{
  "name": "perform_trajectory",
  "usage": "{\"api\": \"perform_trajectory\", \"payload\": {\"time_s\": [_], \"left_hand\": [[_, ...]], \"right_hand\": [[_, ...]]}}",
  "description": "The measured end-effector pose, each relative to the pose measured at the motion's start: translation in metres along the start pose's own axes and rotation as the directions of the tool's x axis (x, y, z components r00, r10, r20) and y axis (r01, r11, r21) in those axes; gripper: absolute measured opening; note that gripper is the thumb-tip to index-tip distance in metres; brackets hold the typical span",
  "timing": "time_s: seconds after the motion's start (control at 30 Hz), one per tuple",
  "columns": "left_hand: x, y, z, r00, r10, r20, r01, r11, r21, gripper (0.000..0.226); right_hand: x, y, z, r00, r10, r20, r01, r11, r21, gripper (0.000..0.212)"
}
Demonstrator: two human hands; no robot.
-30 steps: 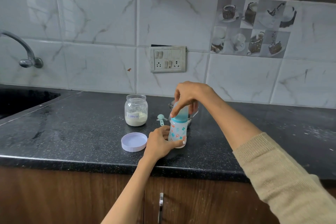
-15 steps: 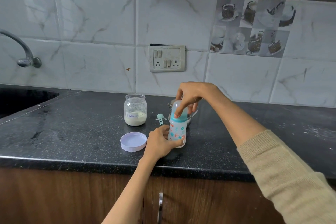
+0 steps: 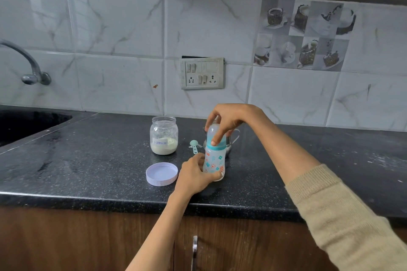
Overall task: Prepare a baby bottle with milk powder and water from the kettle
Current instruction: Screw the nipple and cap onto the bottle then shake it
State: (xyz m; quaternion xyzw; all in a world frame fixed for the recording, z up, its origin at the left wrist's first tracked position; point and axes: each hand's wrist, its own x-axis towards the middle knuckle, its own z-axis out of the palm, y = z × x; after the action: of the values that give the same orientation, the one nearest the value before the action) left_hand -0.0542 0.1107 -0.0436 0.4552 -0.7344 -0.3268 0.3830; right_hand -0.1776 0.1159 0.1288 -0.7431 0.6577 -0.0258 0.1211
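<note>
Little has shifted since a sec ago: left hand (image 3: 196,174) still grips the baby bottle (image 3: 214,160) base, upright near the counter (image 3: 88,160) front edge, right hand (image 3: 226,120) fingers curl on its cap (image 3: 217,136), prob twisting it w/ open room right.

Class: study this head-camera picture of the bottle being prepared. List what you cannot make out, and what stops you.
- Steel vessel, head view: mostly hidden behind the patterned baby bottle and the right hand.
- Bottle contents: covered by print and the left hand.
- Handwritten label on the glass powder jar: too small to read surely.
- Tap spout: cut off by the left edge.
</note>
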Motion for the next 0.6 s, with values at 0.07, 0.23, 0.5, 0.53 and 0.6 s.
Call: {"api": "perform_trajectory", "payload": {"time_s": [0.07,0.23,0.5,0.53,0.6], "left_hand": [[0.000,0.001,0.001,1.000,0.002,0.031,-0.002,1.000,0.006,0.055],[0.000,0.005,0.001,1.000,0.004,0.020,-0.004,1.000,0.020,0.052],[-0.001,0.004,0.003,1.000,0.017,0.026,-0.017,1.000,0.017,0.054],[-0.001,0.004,0.003,1.000,0.016,0.025,-0.017,1.000,0.012,0.054],[-0.001,0.004,0.003,1.000,0.016,0.024,-0.016,1.000,0.000,0.053]], "right_hand": [[0.003,0.005,0.004,0.999,-0.006,-0.045,0.007,1.000,0.022,0.053],[0.000,0.005,0.016,0.981,0.044,-0.191,-0.042,0.999,0.017,0.055],[-0.001,0.006,0.044,0.834,0.090,-0.545,-0.139,0.989,-0.049,0.059],[0.000,0.002,0.046,0.824,0.101,-0.558,-0.184,0.978,-0.094,0.063],[0.001,-0.003,0.045,0.841,0.147,-0.521,-0.248,0.960,-0.129,0.072]]}}
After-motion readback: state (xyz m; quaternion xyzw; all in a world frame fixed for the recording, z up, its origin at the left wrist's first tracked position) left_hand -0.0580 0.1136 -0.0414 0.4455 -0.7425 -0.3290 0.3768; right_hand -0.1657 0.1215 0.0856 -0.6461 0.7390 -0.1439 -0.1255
